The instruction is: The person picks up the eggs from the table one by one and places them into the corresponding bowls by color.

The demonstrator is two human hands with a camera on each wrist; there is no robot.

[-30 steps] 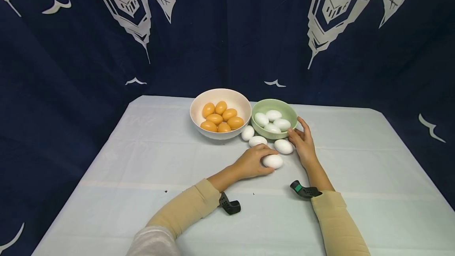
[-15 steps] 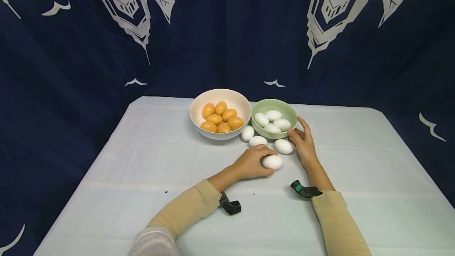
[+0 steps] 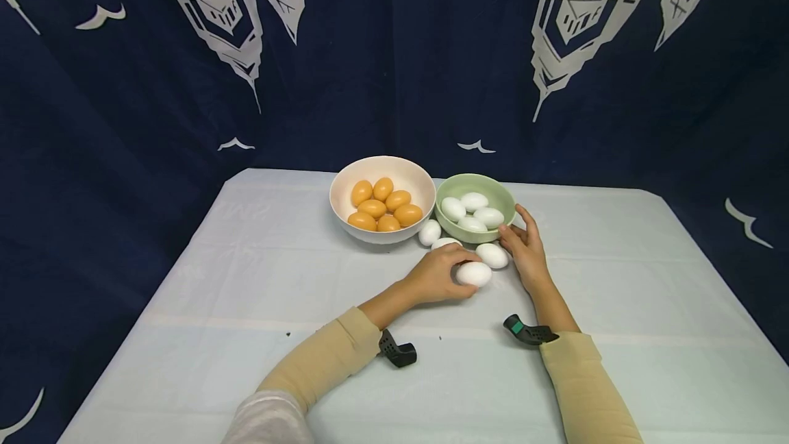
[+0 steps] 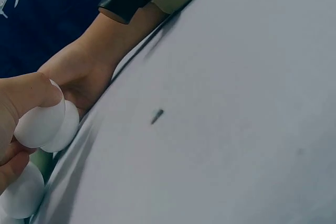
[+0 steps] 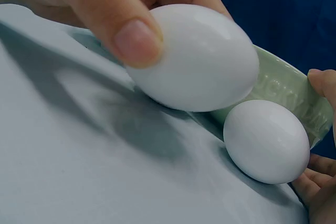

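My left hand [image 3: 439, 275] pinches a white egg [image 3: 474, 274] between thumb and fingers, just over the table in front of the bowls. In the right wrist view that egg [image 5: 194, 59] shows a shadow beneath it. My right hand [image 3: 525, 247] holds the right side of a green bowl [image 3: 445, 219], thumb at the rim. Several white eggs [image 3: 473, 202] lie in this bowl. Between the left hand and the bowl, a loose white egg [image 3: 492, 255] rests on the table. Another egg [image 3: 446, 243] is partly hidden behind the left hand, and one more [image 3: 429, 232] sits between the bowls.
A larger cream bowl [image 3: 340, 211] with several orange eggs [image 3: 372, 208] stands left of the green bowl. A white cloth covers the table [image 3: 246, 279]. Behind its far edge hangs a dark blue curtain [image 3: 345, 88] with white prints.
The left hand has raised the white egg slightly and brought it a little toward the green bowl. The right hand stays at the bowl's side.
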